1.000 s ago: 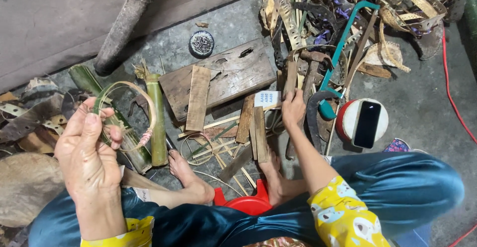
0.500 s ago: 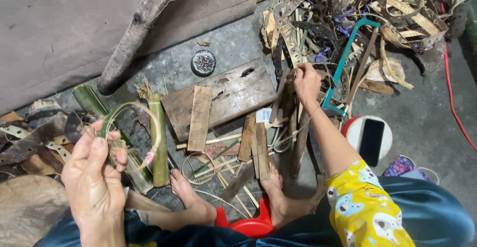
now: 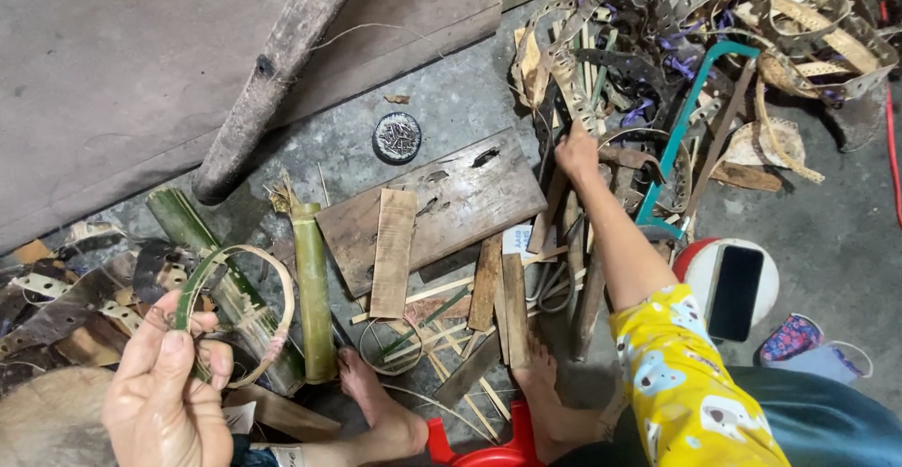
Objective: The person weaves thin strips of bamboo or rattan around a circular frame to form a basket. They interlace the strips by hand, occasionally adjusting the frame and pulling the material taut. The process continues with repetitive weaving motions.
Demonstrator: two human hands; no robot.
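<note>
while left hand pinches bamboo ring upright, right hand grips strip.

Screen: one phone, a black rectangle with a dark, unlit glass face, lying on a round white lid with a red rim on the floor, at the right, just beside the yellow sleeve.

Label: one small white paper tag with blue print, roughly square, lying on the floor among wooden slats, just below the lower right corner of the dark wooden board.

Container: one small round tin, dark-rimmed, open, on the floor just above that board.
</note>
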